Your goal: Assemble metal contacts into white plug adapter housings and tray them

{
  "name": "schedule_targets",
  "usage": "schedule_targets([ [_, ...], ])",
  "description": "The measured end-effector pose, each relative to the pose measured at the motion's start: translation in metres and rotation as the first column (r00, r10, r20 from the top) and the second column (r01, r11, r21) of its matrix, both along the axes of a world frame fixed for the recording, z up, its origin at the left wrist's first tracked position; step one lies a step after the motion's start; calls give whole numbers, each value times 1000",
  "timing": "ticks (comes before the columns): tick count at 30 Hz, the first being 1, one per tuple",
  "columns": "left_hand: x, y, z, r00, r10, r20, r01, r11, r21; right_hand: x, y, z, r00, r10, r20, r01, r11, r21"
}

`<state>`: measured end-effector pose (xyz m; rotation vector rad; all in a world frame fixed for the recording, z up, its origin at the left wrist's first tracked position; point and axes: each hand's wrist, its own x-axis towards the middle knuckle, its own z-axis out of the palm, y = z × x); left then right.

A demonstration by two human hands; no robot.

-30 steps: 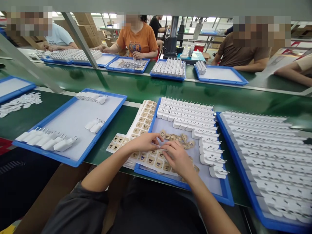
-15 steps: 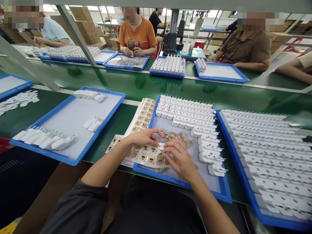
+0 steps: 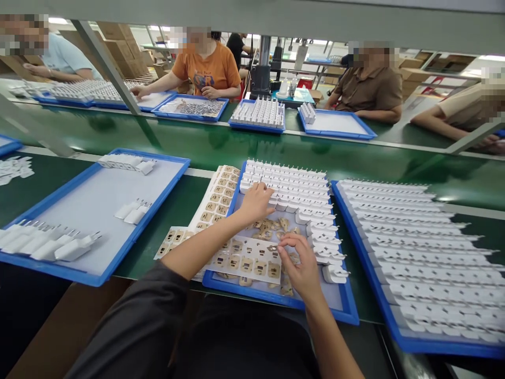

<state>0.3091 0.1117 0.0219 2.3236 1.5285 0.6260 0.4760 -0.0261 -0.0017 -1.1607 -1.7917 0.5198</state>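
Note:
My left hand (image 3: 256, 202) reaches over the near left rows of white plug adapters (image 3: 288, 184), its fingertips at the adapters and its thumb apart from the fingers. Lower right, my right hand (image 3: 300, 260) pinches a small tan sticker (image 3: 273, 247) with cut-outs, just above a label sheet (image 3: 240, 258). That sheet bears rows of similar tan stickers and lies across the front left of a blue-rimmed tray (image 3: 256, 291). Loose tan pieces (image 3: 268, 226) lie between my hands. Whether an adapter is between my left fingers is hidden.
To the right stands a second tray (image 3: 371, 273) full of white adapters. Left, another tray (image 3: 145, 208) holds several adapters. More sticker sheets (image 3: 215, 200) lie beside the middle tray. Across the green bench (image 3: 189, 138), co-workers sit behind other trays (image 3: 343, 123).
My left hand has moved away from my right, up to the adapter rows. My right hand stays by the sheet, now pinching a sticker. The view has shifted right; a co-worker's arm has stretched out sideways.

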Motion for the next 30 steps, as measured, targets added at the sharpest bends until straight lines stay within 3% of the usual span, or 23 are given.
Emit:
schedule_targets([
  [5,5,3,-2,993,6,114,1,998,-56,5,-2,-6,996,-66,-59,61,995,-81],
  [7,-4,-9,3,984,-15,178,35,994,-107,7,-2,-8,988,-90,-123,75,990,-116],
  [9,-15,-30,9,918,-9,397,107,968,-227,7,-2,-8,971,-78,-224,46,989,-143],
  [10,-21,-42,12,832,29,554,169,938,-302,7,-3,-7,957,-57,-284,14,988,-151],
  [12,-29,-68,14,556,192,809,322,847,-423,5,-5,-3,919,8,-395,-77,985,-158],
  [14,-33,-93,10,330,352,876,434,768,-472,1,-8,5,876,98,-473,-187,972,-144],
  [17,-33,-119,-3,193,444,875,511,716,-476,-7,-15,16,822,211,-528,-312,944,-109],
  [20,-32,-132,-17,209,362,909,491,765,-417,-13,-22,23,804,225,-550,-344,931,-123],
  [23,-35,-138,-22,303,162,939,421,861,-284,-16,-26,24,786,188,-589,-345,924,-166],
  [27,-38,-144,-17,530,1,848,404,879,-254,-18,-30,22,746,129,-654,-336,920,-202],
  [30,-35,-150,-15,681,-38,731,293,929,-224,-20,-33,21,742,91,-664,-326,914,-240],
])
